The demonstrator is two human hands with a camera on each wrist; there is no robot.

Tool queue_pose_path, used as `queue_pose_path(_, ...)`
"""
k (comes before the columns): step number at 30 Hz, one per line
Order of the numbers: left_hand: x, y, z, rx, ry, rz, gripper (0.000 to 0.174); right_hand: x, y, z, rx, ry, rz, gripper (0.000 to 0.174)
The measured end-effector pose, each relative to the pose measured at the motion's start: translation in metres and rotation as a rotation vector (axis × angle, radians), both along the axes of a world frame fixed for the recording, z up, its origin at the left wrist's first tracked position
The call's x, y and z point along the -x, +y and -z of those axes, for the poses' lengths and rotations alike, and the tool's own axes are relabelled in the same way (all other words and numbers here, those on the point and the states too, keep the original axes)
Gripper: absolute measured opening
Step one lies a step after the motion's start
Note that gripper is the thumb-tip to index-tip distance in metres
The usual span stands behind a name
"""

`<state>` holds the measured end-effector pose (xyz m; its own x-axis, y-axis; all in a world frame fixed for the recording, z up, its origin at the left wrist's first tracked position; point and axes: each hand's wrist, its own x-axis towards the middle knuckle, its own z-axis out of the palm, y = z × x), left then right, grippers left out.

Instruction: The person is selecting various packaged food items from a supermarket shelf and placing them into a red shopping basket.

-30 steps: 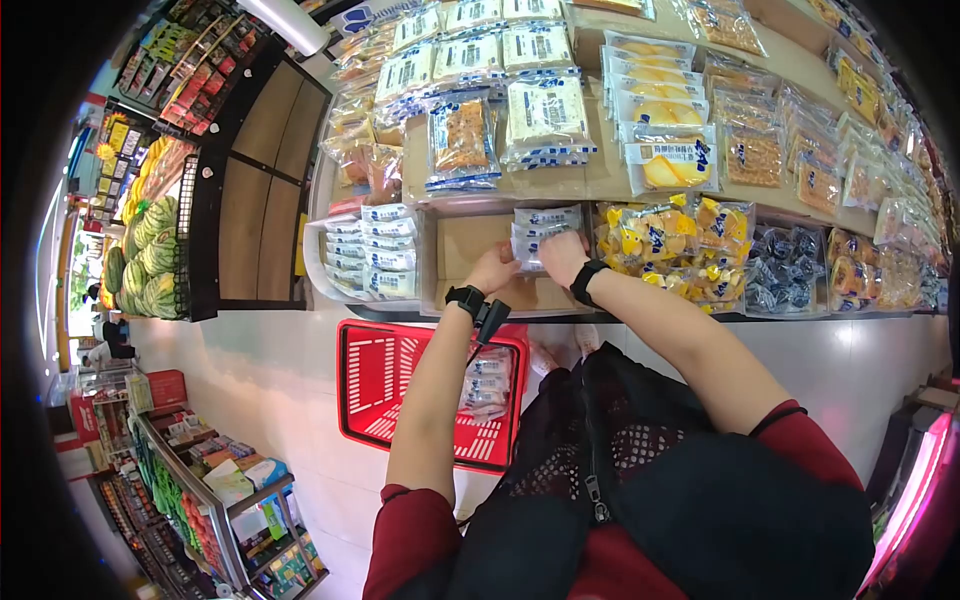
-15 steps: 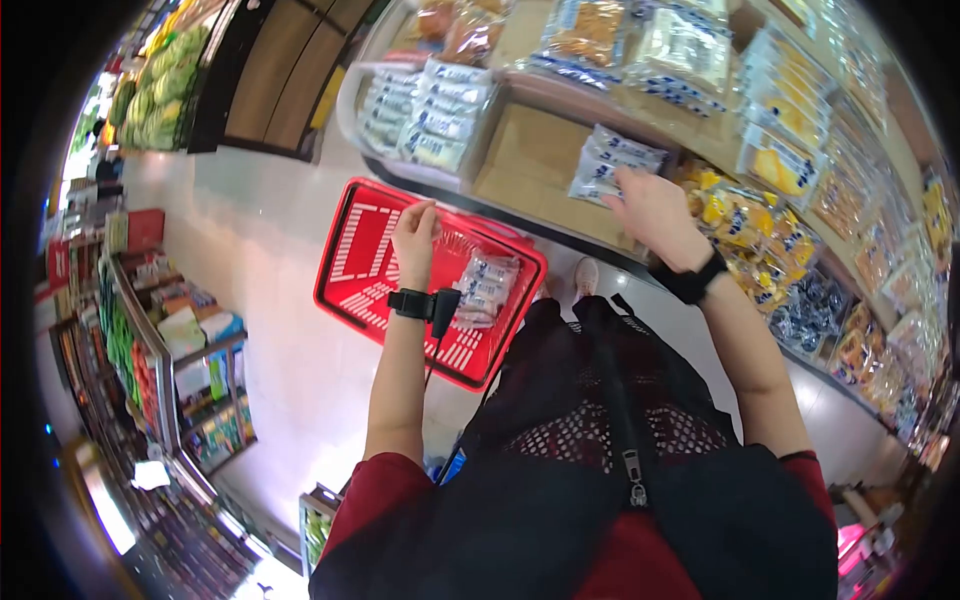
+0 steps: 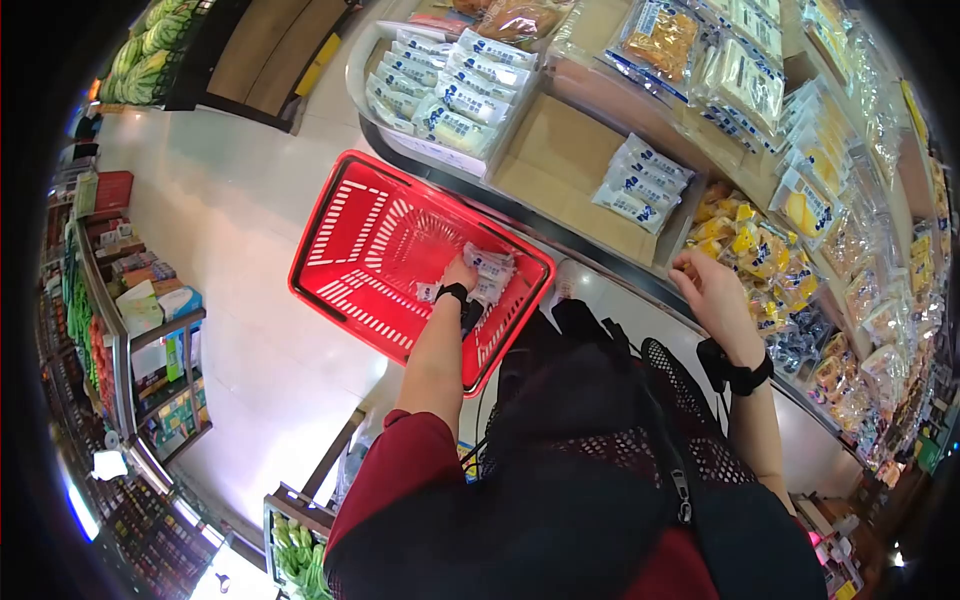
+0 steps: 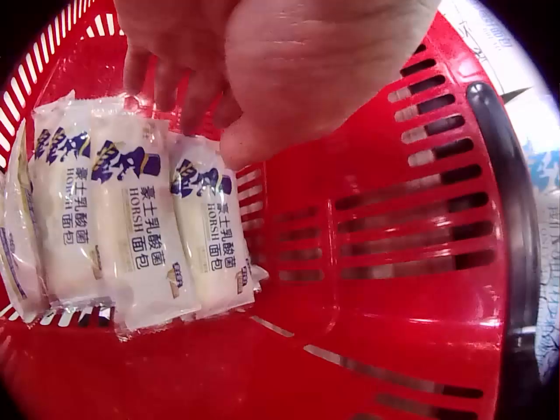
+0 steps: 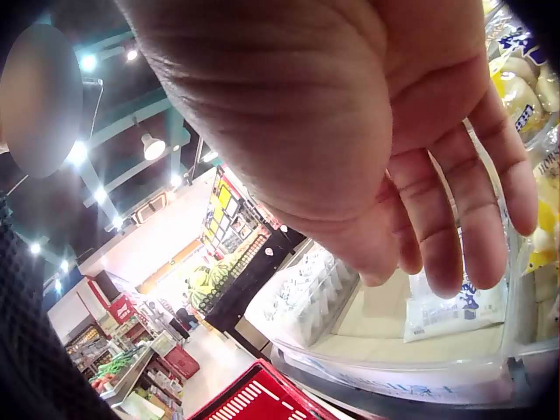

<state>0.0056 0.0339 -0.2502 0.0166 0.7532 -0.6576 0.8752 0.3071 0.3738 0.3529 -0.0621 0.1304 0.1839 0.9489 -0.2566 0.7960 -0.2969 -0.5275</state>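
My left hand (image 3: 459, 274) is down inside the red shopping basket (image 3: 340, 215). In the left wrist view its fingers curl and its thumb closes at the top end of the rightmost bread packet (image 4: 210, 232). Beside that one lie several like it, white-wrapped bread packets (image 4: 131, 223) with dark blue print. My right hand (image 3: 720, 300) hangs with loosely bent fingers and holds nothing, near the front edge of the display. Behind it, a cardboard-lined bin (image 3: 545, 160) carries a short row of white bread packets (image 3: 645, 185) at its right end.
A full bin of white packets (image 3: 450, 95) stands left of the cardboard-lined bin. Yellow-wrapped packets (image 3: 760, 250) fill the bin on the right. Larger bagged breads (image 3: 655, 45) lie on the raised shelf behind. The basket stands on the tiled floor (image 3: 230, 290) beside the display's edge.
My left hand has gone from the bin, past the basket's top, down to the packets inside it. The right hand has let go of the packets in the bin and drawn back right.
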Motion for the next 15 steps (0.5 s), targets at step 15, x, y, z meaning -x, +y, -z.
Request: queue_pose_path(15, -0.003, 0.003, -0.076, -0.522, -0.159, 0.085, 0.020, -0.021, 0.005, 0.057, -0.020, 0.034, -0.124, 0.019)
